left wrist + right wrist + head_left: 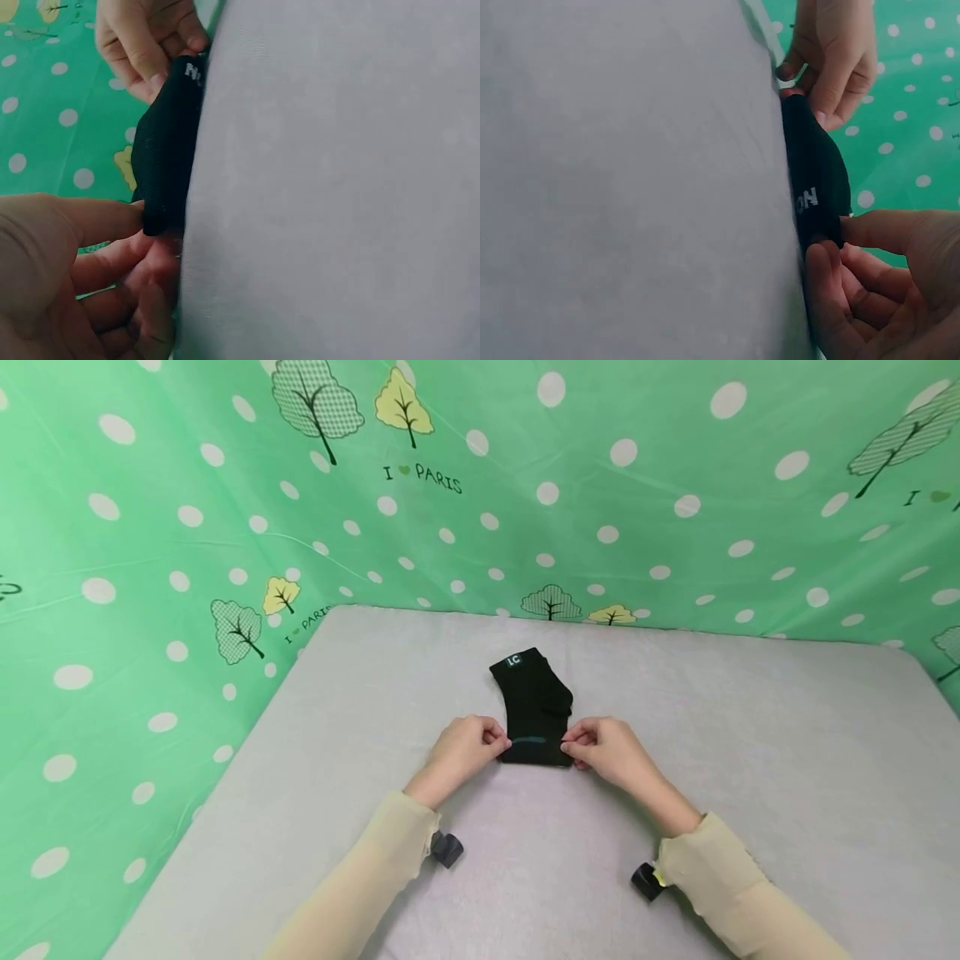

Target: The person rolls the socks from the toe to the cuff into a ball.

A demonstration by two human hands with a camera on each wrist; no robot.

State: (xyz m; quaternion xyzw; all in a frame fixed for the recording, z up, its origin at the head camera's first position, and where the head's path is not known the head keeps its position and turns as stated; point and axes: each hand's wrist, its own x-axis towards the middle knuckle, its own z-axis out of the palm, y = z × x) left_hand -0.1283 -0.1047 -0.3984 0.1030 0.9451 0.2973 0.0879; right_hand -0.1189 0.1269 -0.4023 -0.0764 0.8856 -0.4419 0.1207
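A black sock [534, 702] lies on the pale grey cloth surface in the head view, its cuff end with a small "LC" label pointing away and its heel bulging to the right. The near end is a straight edge between the two hands. My left hand [467, 745] pinches the left corner of that edge between thumb and fingers. At the right corner, my right hand [606, 748] pinches the fabric the same way. Both wrist views show the dark sock [169, 150] stretched between the hands, with pale lettering on its edge.
The grey cloth-covered table [750, 735] spreads around the sock. Behind and to the left hangs a green curtain [465, 527] with white dots and trees. A small black device [447, 849] sits at the left cuff, another [647, 882] at the right.
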